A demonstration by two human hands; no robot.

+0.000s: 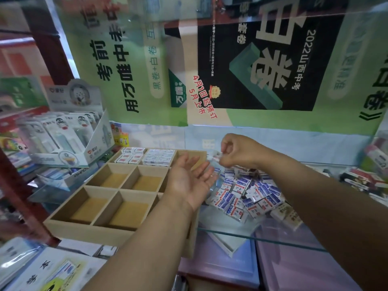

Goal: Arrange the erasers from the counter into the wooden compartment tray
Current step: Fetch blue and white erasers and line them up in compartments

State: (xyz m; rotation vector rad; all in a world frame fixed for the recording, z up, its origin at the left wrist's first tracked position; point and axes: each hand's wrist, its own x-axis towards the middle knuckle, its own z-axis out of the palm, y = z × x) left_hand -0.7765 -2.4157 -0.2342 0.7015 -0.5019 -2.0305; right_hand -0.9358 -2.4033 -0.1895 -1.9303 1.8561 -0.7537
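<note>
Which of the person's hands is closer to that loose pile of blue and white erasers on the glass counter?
The right hand. It hovers just above the pile's far edge, pinching a small wrapped eraser. The left hand lies palm up beside the pile, over the wooden tray's right side.

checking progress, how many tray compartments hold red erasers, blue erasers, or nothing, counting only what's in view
Compartments with red erasers: 1
Compartments with blue erasers: 1
Empty compartments: 5
Total: 7 in view; the right column of the tray is mostly hidden.
</note>
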